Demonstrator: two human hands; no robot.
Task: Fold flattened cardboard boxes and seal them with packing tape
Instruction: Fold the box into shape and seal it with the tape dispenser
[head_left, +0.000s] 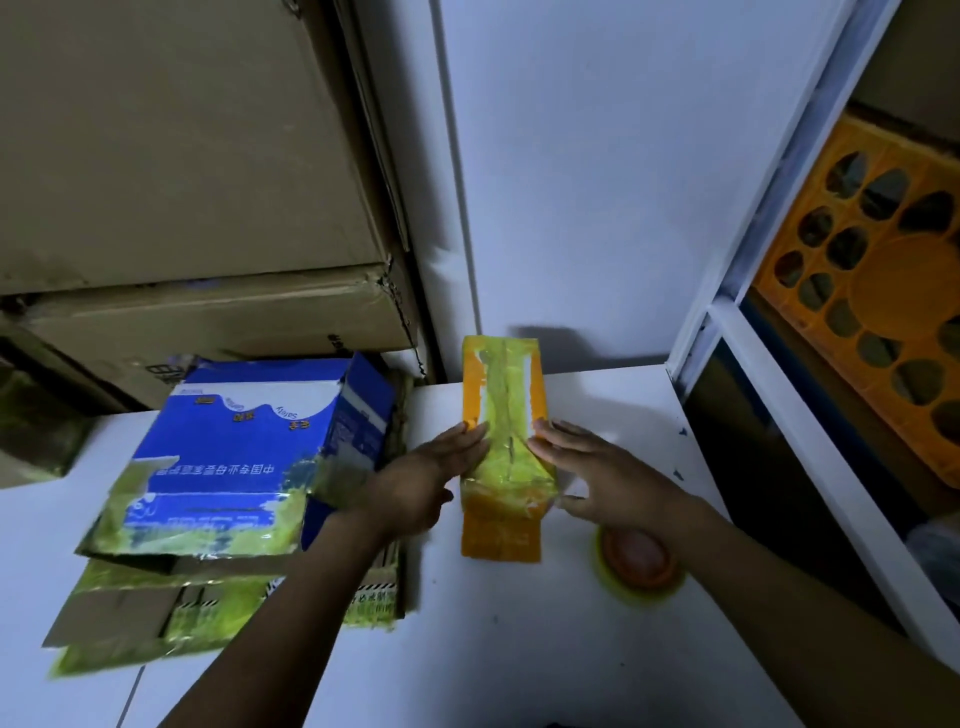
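A small orange box (500, 535) lies on the white table (519, 654), its long axis running from 12 to 6 o'clock. A wide band of yellow-green tape (506, 410) runs down its top face. The box sits between the two hands, which are apart, one on each flank.

The left hand (423, 480) comes in from 7 o'clock with its fingers straight, and the fingertips touch the box's 9 o'clock edge about halfway along. The right hand (597, 475) comes in from 5 o'clock. It is flat too, its fingertips resting on the 3 o'clock edge opposite the left. Neither hand curls round anything; both lie flat against the box. The near end of the box sticks out toward 6 o'clock past both palms.

At 4 o'clock from the box, just under the right wrist, a tape roll (639, 564) lies flat on the table. At 9 o'clock, beyond the left hand, a blue and white box (234, 452) rests tilted on a stack of flattened cardboard (130, 618). Large brown cartons (182, 156) fill the 10 o'clock corner. At 2 o'clock an orange crate (878, 291) sits behind a white shelf frame (769, 364).
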